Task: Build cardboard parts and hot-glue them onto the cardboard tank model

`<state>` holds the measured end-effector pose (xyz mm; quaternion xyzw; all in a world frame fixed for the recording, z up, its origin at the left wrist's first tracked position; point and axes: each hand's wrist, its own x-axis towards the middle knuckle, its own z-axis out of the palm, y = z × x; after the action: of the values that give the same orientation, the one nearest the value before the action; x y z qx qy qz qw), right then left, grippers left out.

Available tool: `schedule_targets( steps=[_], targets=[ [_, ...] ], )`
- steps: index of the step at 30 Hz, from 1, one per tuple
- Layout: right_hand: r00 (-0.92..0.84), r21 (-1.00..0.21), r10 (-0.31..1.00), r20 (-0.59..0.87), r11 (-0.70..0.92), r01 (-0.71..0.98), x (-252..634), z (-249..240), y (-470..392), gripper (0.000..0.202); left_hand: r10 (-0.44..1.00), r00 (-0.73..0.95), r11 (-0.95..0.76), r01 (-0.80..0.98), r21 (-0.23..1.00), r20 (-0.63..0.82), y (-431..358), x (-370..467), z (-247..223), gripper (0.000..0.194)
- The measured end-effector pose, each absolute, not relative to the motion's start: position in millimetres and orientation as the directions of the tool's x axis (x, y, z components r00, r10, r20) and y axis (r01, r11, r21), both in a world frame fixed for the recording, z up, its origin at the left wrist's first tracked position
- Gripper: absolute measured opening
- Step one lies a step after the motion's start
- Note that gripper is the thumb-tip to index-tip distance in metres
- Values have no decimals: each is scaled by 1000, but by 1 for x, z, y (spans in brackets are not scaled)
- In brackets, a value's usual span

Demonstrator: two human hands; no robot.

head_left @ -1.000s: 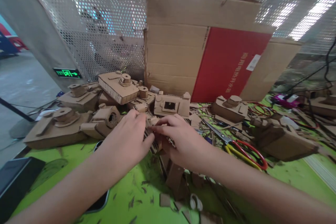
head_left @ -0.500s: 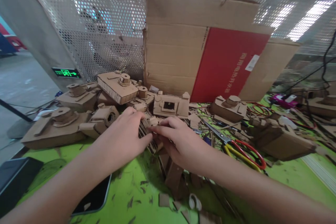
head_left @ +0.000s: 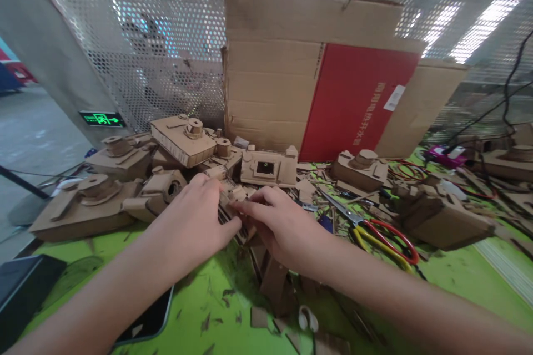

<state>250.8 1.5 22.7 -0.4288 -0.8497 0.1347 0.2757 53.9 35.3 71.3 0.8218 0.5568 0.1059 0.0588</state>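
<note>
The head view takes in a perforated metal screen (head_left: 187,86) behind a cardboard sheet (head_left: 270,83) standing upright, with a red printed panel (head_left: 353,94) on its right part. In front lies a bright green tabletop (head_left: 195,305).

Boxy cardboard models crowd it: one low body (head_left: 125,213) at the left, with a round collar on top; another (head_left: 183,141) tilted on the pile behind; and a smaller one (head_left: 360,175) at the right, also collared. Judging by their closed sides and fitted collars, these three look largely built.

The left hand (head_left: 195,211) grips a layered cardboard piece (head_left: 227,208) between fingers and thumb, at the middle of the workspace. The right hand (head_left: 283,222) meets it from the other side, fingers curled and fingertips touching; its thumb is mostly hidden, so whether it pinches I cannot tell. The piece, with layered edges exposed, appears only partly worked.

Red-and-yellow-handled scissors (head_left: 358,223) lie beyond the right hand, untouched. Nearest the viewer, a square cardboard offcut (head_left: 259,317) and smaller scraps lie loose, unattached to anything.
</note>
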Motion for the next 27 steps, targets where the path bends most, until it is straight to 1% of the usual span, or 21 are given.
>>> schedule_targets(
  steps=[3,13,17,21,24,27],
  targets=[
    [-485,-452,805,341,593,666,251,23,2,47,918,380,-395,894,213,109,35,55,70,31],
    [-516,-368,803,298,595,715,247,33,0,43,873,467,-487,855,178,141,40,43,70,39],
    [-528,-338,803,276,595,729,248,37,-2,49,853,504,-520,841,147,135,43,38,77,19],
    [-541,-300,800,258,599,742,247,37,-2,56,832,544,-555,821,132,111,48,37,79,28],
    [-548,-279,799,247,600,750,245,37,0,60,819,565,-574,809,129,101,49,36,77,31],
    [-553,-268,798,241,602,752,243,37,0,64,822,554,-569,804,171,130,45,35,75,33]
  ],
)
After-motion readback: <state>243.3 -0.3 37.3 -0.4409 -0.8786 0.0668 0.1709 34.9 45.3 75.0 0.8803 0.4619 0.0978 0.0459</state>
